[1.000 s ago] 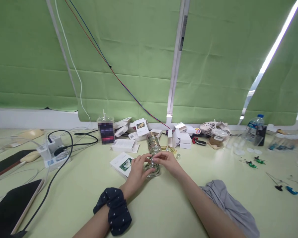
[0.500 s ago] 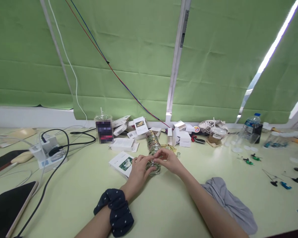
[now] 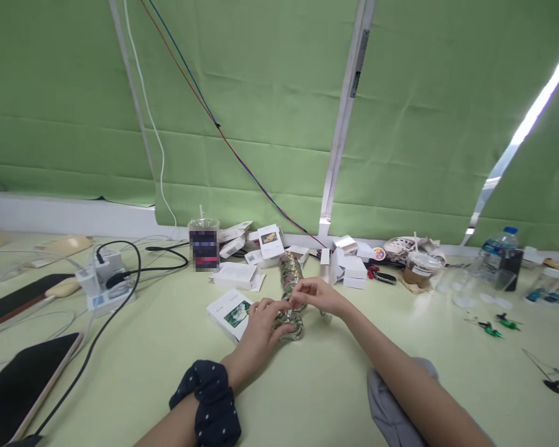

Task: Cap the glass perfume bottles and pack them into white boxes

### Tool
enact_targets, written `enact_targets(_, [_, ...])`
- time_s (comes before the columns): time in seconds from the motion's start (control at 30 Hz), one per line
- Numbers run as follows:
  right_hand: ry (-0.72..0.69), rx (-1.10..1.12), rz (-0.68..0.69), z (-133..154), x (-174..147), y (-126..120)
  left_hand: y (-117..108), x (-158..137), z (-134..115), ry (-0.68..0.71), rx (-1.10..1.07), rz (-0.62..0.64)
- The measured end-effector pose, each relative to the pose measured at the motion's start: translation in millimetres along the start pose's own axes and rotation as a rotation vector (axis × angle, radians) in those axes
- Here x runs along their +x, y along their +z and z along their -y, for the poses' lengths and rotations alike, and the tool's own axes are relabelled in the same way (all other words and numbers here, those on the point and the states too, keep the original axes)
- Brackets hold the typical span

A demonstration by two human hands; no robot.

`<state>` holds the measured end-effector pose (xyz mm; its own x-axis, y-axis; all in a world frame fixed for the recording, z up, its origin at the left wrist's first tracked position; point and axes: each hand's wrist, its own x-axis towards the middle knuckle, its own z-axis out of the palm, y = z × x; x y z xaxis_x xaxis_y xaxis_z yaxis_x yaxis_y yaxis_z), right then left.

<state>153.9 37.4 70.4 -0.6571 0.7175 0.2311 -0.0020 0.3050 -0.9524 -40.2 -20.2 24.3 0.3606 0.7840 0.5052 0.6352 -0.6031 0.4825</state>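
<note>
A shiny, ridged row of gold and silver ring-like pieces [image 3: 289, 267] runs away from me along the table. My left hand [image 3: 259, 329] lies over its near end, fingers on top and thumb curled at the front, gripping it. My right hand [image 3: 320, 297] is closed in a pinch just above the row, fingertips close to the left ones. Whatever sits in that pinch is too small to make out. Beside the left hand, and partly covered by it, is a white box with a flower picture [image 3: 228, 312]. A dark dotted scrunchie [image 3: 209, 400] circles my left wrist.
White boxes [image 3: 235, 275] and a drink cup [image 3: 204, 248] stand at the back. Another lidded cup [image 3: 419, 271] is to the right. Chargers [image 3: 107, 288], cables and a dark-screened tablet [image 3: 28, 385] occupy the left. Grey cloth [image 3: 391, 403] lies under my right forearm.
The view has swung slightly left, so most things sit further right. Both hands stay at the row; the right fingertips have lifted a little from the left ones.
</note>
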Motion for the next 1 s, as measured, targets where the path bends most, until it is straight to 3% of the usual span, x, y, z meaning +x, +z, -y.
enact_targets(0.2, [-0.008,0.158,-0.416,-3.5,-0.6,14.4,0.8,1.9,2.0,0.007,-0.007,0.002])
enact_targets(0.27, [0.017,0.165,-0.469,-1.4,-1.7,15.8,1.6,2.4,2.4,0.01,-0.016,0.0])
enact_targets(0.5, [0.005,-0.055,-0.171,6.9,-12.6,19.4,4.1,2.9,2.0,0.0,-0.18,0.023])
enact_targets(0.63, [-0.08,-0.151,-0.217,4.9,-12.1,25.1,3.7,3.3,1.3,0.004,-0.232,0.022])
enact_targets(1.0, [-0.114,-0.189,-0.241,-2.3,-10.0,28.0,5.2,1.4,0.5,-0.006,-0.214,0.002])
